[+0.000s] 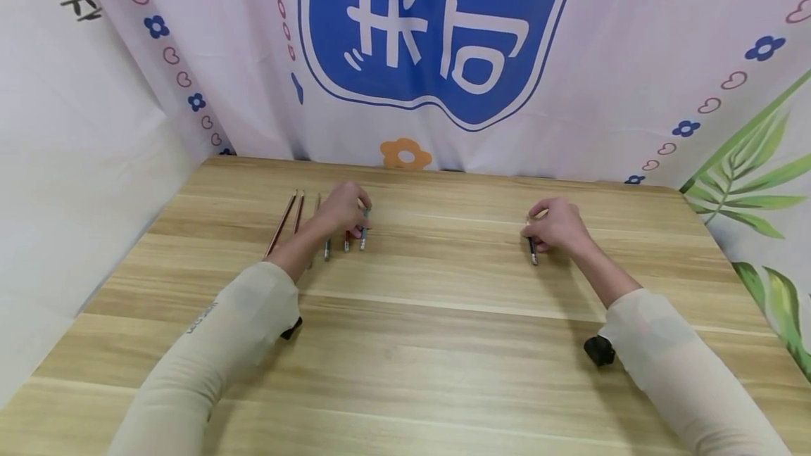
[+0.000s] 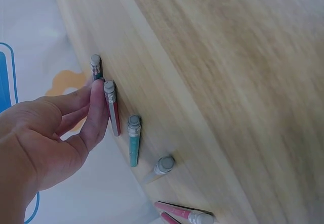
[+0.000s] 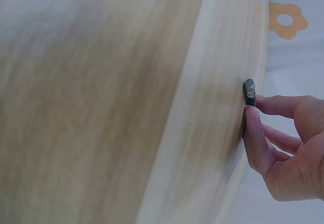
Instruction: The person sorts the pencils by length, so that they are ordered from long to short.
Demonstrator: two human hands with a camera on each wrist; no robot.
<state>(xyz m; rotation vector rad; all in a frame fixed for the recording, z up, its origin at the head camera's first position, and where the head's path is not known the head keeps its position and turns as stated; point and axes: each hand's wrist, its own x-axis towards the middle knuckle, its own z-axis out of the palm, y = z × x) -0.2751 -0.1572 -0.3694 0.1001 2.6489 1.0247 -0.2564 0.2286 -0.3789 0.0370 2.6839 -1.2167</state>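
My left hand [image 1: 345,208] is at the right end of a row of pencils, pinching a light-blue pencil [image 1: 363,239] between thumb and fingers. Right beside the thumb lies a red pencil [image 2: 114,113], and a teal pencil [image 2: 134,145] comes after it. Two dark-red pencils [image 1: 281,224] lie at the row's left end, partly behind the forearm. Well apart on the right, my right hand [image 1: 555,224] pinches a dark pencil [image 1: 533,252] by thumb and forefinger. In the right wrist view its eraser end [image 3: 249,86] sticks out past the fingertips.
All the pencils lie on a wood-grain table [image 1: 405,364], toward its far edge. A printed cloth [image 1: 608,76] hangs behind that edge. A pale pencil [image 2: 161,167] sits between the teal and reddish ones. A black device [image 1: 599,350] shows under the right cuff.
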